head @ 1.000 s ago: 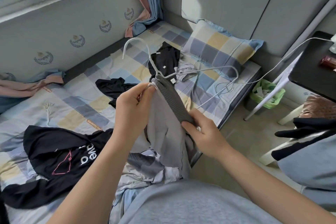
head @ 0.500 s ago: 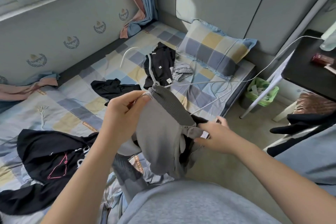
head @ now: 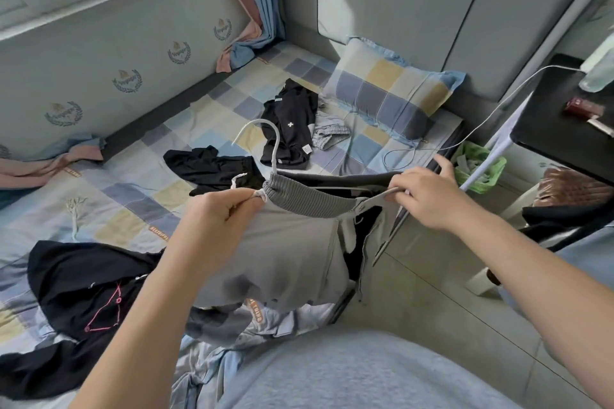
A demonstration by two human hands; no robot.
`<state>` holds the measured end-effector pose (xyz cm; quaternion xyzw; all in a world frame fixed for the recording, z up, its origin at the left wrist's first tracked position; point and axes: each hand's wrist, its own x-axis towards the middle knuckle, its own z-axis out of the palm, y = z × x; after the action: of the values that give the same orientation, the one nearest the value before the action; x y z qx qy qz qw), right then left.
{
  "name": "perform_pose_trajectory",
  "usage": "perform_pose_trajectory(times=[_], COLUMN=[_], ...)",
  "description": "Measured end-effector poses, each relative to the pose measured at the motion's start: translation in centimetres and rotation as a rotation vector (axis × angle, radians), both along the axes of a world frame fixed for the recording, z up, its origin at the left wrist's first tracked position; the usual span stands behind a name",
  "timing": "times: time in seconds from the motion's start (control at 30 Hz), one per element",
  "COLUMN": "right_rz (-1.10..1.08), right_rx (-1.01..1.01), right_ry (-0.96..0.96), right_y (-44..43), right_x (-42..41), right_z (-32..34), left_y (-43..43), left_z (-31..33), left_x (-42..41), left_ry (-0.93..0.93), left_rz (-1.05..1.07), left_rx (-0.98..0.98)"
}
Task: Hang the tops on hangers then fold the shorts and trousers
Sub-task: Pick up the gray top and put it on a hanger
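- The left hand (head: 226, 209) has its fingers curled and pinches the edge of the grey garment (head: 282, 259), along with a white cord, right beside the garment's ribbed band (head: 305, 201).
- The right hand (head: 428, 196) pinches the end of the hanger (head: 275, 153) between thumb and curled fingers, with one finger lifted clear.
- The hanger's arm runs inside the ribbed band. Its hook pokes out at the band's 11 o'clock end and its far tip shows at the 3 o'clock end, in the right hand.
- The grey garment hangs between the two hands, held up over the edge of the bed (head: 133, 196). Its body drops towards 6 o'clock onto a heap of pale clothes.
- At 8 o'clock from the hands a black top with a pink print (head: 83, 292) lies spread on the checked sheet.
- At 11 o'clock, just beyond the left hand, lies a crumpled black garment (head: 212, 169).
- At 12 o'clock lies a black piece with a white cross (head: 289, 123), touching a small grey striped piece (head: 329, 136).
- A checked pillow (head: 388, 93) leans against the headboard at 1 o'clock.
- At 3 o'clock a green basket (head: 478, 173) stands on the floor beside a black table (head: 564, 133), and a white cable (head: 481, 119) runs from the table down to the bed.
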<state>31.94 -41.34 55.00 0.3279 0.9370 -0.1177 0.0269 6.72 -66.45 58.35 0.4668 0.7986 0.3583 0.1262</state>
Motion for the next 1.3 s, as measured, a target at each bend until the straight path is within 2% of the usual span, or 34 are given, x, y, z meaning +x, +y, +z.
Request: perform_pose_trajectory(times=[0.17, 0.27, 0.37, 0.43, 0.57, 0.63, 0.67, 0.7, 0.77, 0.8, 0.83, 0.87, 0.93, 1.0, 1.17, 1.3], right_rz=[-0.013, 0.072, 0.236, 0.351, 0.444, 0.454, 0.451, 0.433, 0.299, 0.191, 0.091, 0.015, -0.063, -0.042, 0.067, 0.076], right_rx=[-0.003, -0.015, -0.16, -0.302, -0.54, -0.538, -0.494, -0.384, 0.025, 0.215, 0.31, 0.319, 0.094, -0.073, -0.075, -0.21], right_ry=[0.143, 0.285, 0.602, 0.687, 0.434, 0.372, 0.425, 0.535, 0.693, 0.678, 0.613, 0.529, 0.396, 0.382, 0.582, 0.63], right_y=[-0.2, -1.7, -5.2, -7.8, -10.0, -9.9, -9.6, -9.2, -7.4, -6.3, -4.9, -3.9, -2.8, -3.1, -5.8, -6.0], right_x=[-1.4, -2.2, -2.8, -3.0, -2.3, -1.3, -0.8, -0.3, 0.6, 0.9, 1.2, 1.5, 1.7, 1.6, -1.1, -2.6], right_z=[3.1, 5.5, 8.2, 9.4, 9.5, 9.3, 9.5, 9.6, 9.9, 10.3, 10.4, 10.5, 10.4, 9.6, 8.5, 8.7], left_y=[1.2, 2.7, 4.3, 4.9, 5.3, 5.4, 5.4, 5.4, 5.3, 5.3, 5.3, 5.4, 5.7, 6.0, 7.0, 7.5], left_z=[-1.0, -1.5, -1.4, -1.0, 0.2, 0.8, 1.1, 1.4, 1.9, 2.1, 2.3, 2.4, 2.7, 3.1, 4.0, 4.4], left_x=[1.4, 2.7, 3.8, 4.0, 3.8, 3.6, 3.5, 3.4, 3.1, 3.0, 2.8, 2.7, 2.5, 2.5, 3.7, 4.1], left_ry=[0.141, 0.105, 0.026, -0.021, -0.214, -0.234, -0.216, -0.185, -0.146, -0.134, -0.12, -0.103, -0.069, -0.03, 0.078, 0.123], left_rz=[0.066, 0.108, 0.138, 0.106, 0.018, 0.006, -0.011, -0.037, -0.1, -0.121, -0.134, -0.143, -0.162, -0.17, -0.295, -0.361], left_rx=[-0.04, -0.039, 0.014, 0.1, 0.329, 0.396, 0.424, 0.455, 0.512, 0.527, 0.527, 0.522, 0.517, 0.488, 0.382, 0.342])
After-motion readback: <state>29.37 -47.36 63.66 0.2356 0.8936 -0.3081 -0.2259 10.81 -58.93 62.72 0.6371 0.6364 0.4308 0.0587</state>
